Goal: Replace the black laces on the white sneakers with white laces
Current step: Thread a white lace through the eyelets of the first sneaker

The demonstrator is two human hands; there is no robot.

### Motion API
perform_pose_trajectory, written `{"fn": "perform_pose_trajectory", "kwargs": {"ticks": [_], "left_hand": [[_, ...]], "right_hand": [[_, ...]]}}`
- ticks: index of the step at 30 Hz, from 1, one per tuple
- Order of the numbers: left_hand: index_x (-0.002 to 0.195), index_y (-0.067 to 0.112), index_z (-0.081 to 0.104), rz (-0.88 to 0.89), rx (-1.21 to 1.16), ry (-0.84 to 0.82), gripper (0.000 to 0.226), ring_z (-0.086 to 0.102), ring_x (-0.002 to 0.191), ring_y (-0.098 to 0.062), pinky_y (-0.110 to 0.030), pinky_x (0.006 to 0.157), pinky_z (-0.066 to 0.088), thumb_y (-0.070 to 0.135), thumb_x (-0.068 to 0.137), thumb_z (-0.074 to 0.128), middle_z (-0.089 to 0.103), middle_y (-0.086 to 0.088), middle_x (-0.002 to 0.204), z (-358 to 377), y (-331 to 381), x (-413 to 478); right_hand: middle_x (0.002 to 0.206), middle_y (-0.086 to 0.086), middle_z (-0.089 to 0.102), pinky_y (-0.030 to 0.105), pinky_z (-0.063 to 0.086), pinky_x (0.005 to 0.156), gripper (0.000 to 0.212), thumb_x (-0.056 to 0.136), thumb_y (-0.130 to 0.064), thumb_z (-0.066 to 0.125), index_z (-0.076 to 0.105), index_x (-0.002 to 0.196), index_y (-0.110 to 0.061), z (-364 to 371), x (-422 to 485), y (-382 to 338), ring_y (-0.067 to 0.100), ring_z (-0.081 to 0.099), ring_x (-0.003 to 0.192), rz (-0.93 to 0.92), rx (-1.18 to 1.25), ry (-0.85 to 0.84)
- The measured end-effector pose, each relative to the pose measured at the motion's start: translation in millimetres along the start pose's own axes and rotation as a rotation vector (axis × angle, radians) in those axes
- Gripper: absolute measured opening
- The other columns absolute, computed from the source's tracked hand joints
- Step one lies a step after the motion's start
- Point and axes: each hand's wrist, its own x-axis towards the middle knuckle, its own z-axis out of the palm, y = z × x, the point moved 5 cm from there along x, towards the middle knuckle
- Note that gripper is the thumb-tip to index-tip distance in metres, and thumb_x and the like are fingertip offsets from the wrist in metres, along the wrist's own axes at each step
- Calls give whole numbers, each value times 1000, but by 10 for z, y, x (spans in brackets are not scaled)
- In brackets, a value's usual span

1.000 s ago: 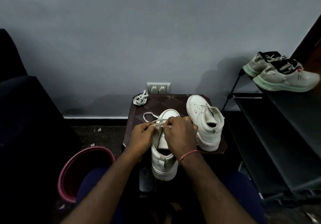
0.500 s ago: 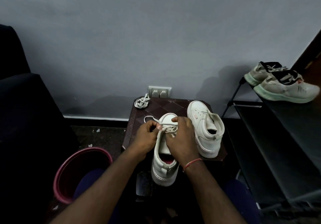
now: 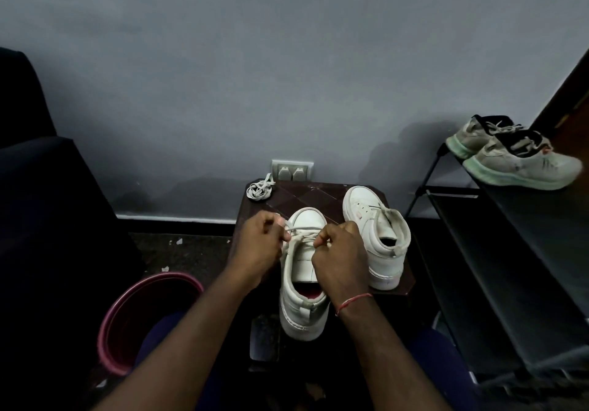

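The left grip (image 3: 259,246) and right grip (image 3: 339,252) each pinch the white lace (image 3: 302,229) above the near sneaker (image 3: 301,316). The second sneaker (image 3: 377,235) stands just right of them.

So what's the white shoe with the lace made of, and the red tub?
The sneaker looks like leather or faux leather, I cannot tell which: smooth white panels with a faint shine. Its lace looks like flat woven fabric, matte. The tub is probably plastic: thin, even maroon rim with a dull sheen.
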Motion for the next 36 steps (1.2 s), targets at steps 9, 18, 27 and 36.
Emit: {"fn": "perform_pose_trajectory", "kwargs": {"ticks": [9, 18, 27, 36], "left_hand": [[74, 19, 61, 288, 745, -231, 13, 54, 69, -12, -16, 52, 30, 8, 80, 66, 62, 2, 72, 112, 33, 118], [80, 12, 66, 359, 928, -531, 14, 56, 71, -16, -27, 67, 42, 23, 88, 68, 60, 1, 76, 8, 56, 260], [66, 12, 59, 159, 367, -436, 28, 46, 57, -7, -24, 59, 39, 11, 94, 59, 56, 4, 59, 20, 58, 137], [73, 13, 48, -210, -671, -115, 32, 49, 47, -8, -18, 44, 40, 23, 102, 42, 52, -2, 62, 76, 41, -6]], "right_hand": [[100, 4, 55, 39, 46, 90, 52, 77, -65, 40, 71, 80, -23, -26, -228, -154, 27, 54, 103, -32, -241, -128], [108, -1, 43, 42, 42, 90, 50, 74, -63, 42, 71, 89, -26, 60, -252, -197, 24, 41, 110, -33, -356, -67], [105, -1, 45, 43, 40, 91, 48, 76, -64, 43, 68, 87, -25, 85, -286, -198, 24, 45, 107, -48, -361, -53], [113, 5, 43, 39, 44, 88, 42, 83, -50, 49, 67, 94, -14, 125, -277, -213, 27, 43, 110, -48, -294, -117]]}}
